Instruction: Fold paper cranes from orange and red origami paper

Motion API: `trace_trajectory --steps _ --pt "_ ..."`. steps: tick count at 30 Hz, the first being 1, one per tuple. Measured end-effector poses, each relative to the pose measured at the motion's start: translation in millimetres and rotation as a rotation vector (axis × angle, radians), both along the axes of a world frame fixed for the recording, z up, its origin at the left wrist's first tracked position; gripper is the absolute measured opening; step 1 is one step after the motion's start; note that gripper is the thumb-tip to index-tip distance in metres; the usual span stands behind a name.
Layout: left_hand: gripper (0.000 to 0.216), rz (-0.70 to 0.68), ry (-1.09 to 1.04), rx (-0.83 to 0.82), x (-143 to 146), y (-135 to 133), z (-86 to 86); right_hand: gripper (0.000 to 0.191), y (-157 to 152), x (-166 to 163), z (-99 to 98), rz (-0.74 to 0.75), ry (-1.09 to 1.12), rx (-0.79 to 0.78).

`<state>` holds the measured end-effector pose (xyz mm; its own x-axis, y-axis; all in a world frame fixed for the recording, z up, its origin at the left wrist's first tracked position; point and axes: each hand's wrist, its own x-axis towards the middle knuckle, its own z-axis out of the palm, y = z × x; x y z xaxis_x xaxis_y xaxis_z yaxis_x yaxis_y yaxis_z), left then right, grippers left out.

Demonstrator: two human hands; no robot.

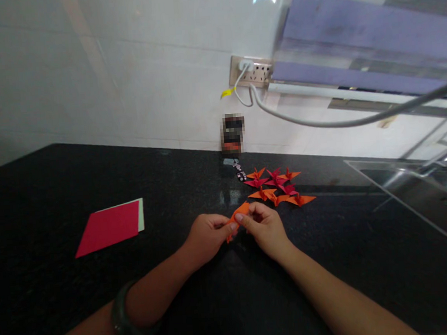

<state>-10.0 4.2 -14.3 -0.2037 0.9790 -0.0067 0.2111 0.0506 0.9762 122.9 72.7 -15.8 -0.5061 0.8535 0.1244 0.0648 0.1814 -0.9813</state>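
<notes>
1. Well to the left of the orange paper [238, 215], a red sheet stack [110, 227] lies flat on the black counter [36, 203]. There is bare counter on every side of it.
2. My left hand [208, 237], just left of the orange paper, is closed, pinching that end with thumb and fingertips.
3. The orange paper is held between both my hands.
4. My right hand [265, 228], just right of the paper, pinches its other end.
5. Behind the orange paper and to its right, folded cranes [277, 186] cluster nearby.
6. Far right of the paper, the steel sink rim [405, 210] cuts across, with open counter between them.
</notes>
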Motion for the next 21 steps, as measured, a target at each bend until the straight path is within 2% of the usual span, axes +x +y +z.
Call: trace_trajectory --steps 4,10,14,17,21 --pt "0.025 -0.058 -0.016 -0.018 2.4 -0.5 -1.9 0.022 0.0 0.6 -1.4 0.019 0.009 0.033" --pt "0.025 -0.121 -0.022 -0.024 0.3 -1.0 -4.9 0.013 3.0 1.8 0.7 0.015 0.058 0.199" --pt "0.025 -0.125 -0.111 -0.038 -0.8 -0.6 -6.2 0.002 1.8 3.2 4.1 0.106 0.091 0.194" --pt "0.023 -0.097 -0.223 -0.065 0.4 -0.3 -4.4 0.010 1.5 4.9 3.1 0.184 0.107 0.214" --pt "0.015 -0.038 -0.383 -0.125 2.5 0.3 0.3 0.021 2.3 7.1 -1.0 0.291 0.103 0.360"
